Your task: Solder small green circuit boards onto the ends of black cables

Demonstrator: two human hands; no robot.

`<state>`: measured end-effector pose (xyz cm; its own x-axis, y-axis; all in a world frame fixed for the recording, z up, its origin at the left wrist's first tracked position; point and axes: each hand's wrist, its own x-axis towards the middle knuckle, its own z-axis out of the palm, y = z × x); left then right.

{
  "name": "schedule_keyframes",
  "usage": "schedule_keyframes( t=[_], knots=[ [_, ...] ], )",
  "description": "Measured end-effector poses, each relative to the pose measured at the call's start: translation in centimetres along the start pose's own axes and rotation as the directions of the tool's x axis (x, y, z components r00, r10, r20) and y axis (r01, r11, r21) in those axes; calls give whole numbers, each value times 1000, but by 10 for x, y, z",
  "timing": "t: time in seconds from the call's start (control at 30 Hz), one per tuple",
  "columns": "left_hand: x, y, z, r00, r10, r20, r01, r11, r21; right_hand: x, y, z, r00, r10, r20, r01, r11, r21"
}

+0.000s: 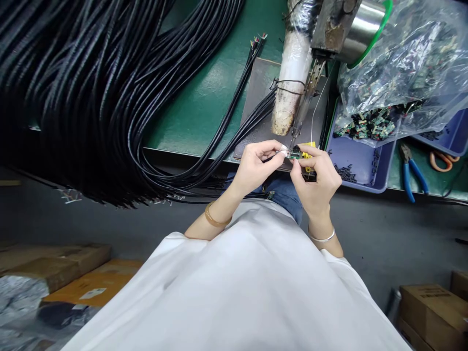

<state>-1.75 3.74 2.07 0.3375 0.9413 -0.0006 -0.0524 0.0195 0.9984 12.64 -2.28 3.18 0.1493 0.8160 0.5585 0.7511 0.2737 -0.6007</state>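
Observation:
My left hand [258, 165] is closed in a pinch, apparently on the end of a thin black cable, with a white covering on a fingertip. My right hand [317, 176] pinches a small green circuit board [294, 156] with a dark end. The two hands almost meet at the bench's front edge. Just above them, the soldering iron [302, 109] points down, its tip at or very near the board. A strand of solder wire [313, 117] hangs alongside. Something yellow [309, 148] shows behind my right fingers. The exact contact between wires and board is too small to make out.
Black cables [91, 97] cover the bench's left side. A wrapped white tube [290, 83] and a solder spool [365, 31] stand above my hands. At right are a purple tray [365, 178], a plastic bag [395, 68] of small boards, blue-handled cutters [412, 173] and orange-handled scissors [440, 161].

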Motion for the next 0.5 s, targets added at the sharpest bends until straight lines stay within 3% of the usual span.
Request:
schedule_keyframes(
  t=[0.17, 0.3, 0.43, 0.5],
  knots=[
    [0, 2, 1, 992, -117, 43, 121, 989, -91, -6, 3, -3, 999, 1, 44, 0, 1000, -4],
    [0, 2, 3, 989, -136, 55, 142, 982, -121, -8, 6, -2, 999, 4, 36, -6, 999, 36],
    [-5, -2, 2, 986, -127, 107, 138, 986, -98, -7, 0, -12, 982, 179, 53, -186, 965, 186],
    [-11, -6, 0, 977, -136, 165, 151, 985, -81, -6, -4, -25, 966, 243, -85, -213, 939, 269]
  ],
)
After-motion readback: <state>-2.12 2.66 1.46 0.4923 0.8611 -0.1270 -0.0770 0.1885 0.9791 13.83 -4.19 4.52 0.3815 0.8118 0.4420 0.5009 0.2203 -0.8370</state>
